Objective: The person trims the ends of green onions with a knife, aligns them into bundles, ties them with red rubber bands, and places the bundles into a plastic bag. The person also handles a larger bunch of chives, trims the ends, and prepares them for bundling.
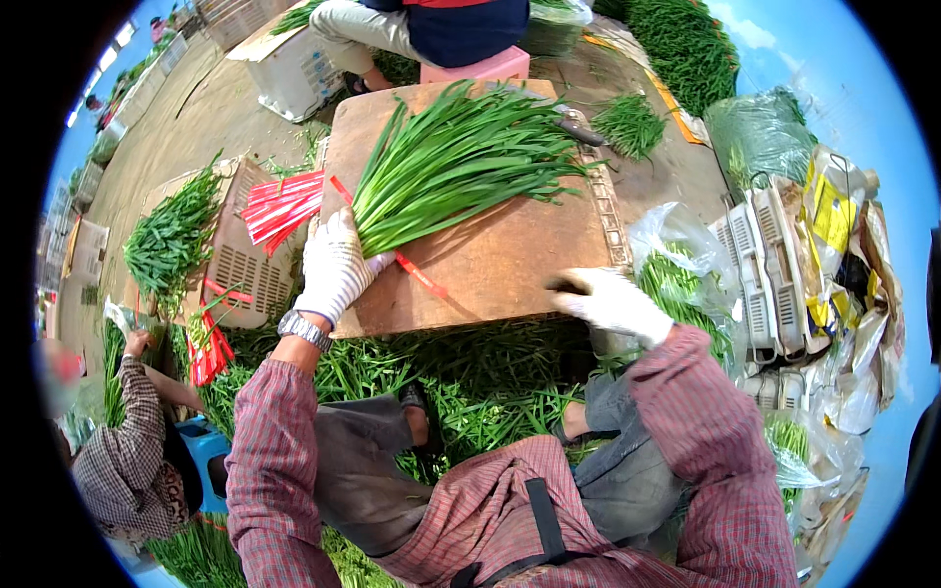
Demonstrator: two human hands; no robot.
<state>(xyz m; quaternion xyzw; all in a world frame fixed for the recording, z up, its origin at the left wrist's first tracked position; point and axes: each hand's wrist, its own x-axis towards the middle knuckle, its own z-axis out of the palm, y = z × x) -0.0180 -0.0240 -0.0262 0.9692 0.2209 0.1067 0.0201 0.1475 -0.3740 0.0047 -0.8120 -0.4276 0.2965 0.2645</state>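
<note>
A large bunch of green garlic chives point(461, 176) lies across a wooden board point(510, 265), its pale cut ends toward my left hand point(338, 260). That hand, in a striped white glove, is closed round the stem ends at the board's left side. A red tie strip point(423, 276) runs beneath the bunch, showing on both sides of it. My right hand point(618, 306), gloved in white with dark fingertips, is apart from the bunch at the board's near right edge. Its fingers are slightly blurred, loosely bent and apart, with nothing visible in them. Beyond the leaf tips rests a knife point(580, 131).
Red-and-white tie strips point(282, 208) hang left of the board. More chives lie on a crate point(235, 230) and below the board point(480, 377). Bagged chives point(686, 294) and white crates point(774, 265) stand right. A co-worker point(132, 456) sits left; another person point(461, 29) sits ahead.
</note>
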